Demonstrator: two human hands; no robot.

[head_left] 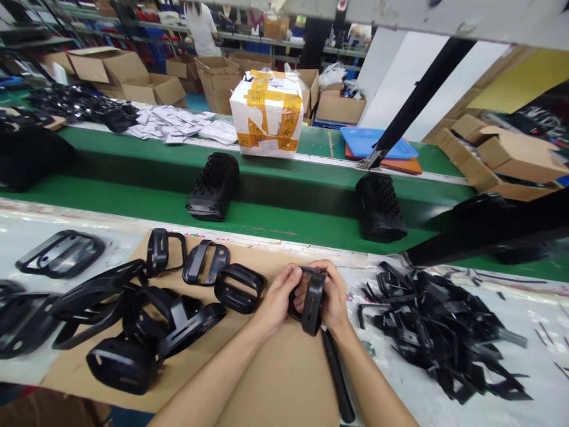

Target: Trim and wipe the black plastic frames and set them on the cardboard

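The left hand [276, 300] and the right hand [332, 296] are holding a black plastic rectangular frame [312, 302] between them, above a brown cardboard sheet [284, 379] lying on the white-covered worktop [524, 308]. A long black plastic rod [338, 373] is lying on the sheet's right edge, below the held frame. Similar black plastic frames [239, 288] are resting on the cardboard to the left, while a heap of black plastic pieces [440, 335] is lying to the right. Beyond them, two black perforated housings [213, 187] are sitting on a green conveyor belt [249, 216], near a white box bound with yellow tape [267, 112].
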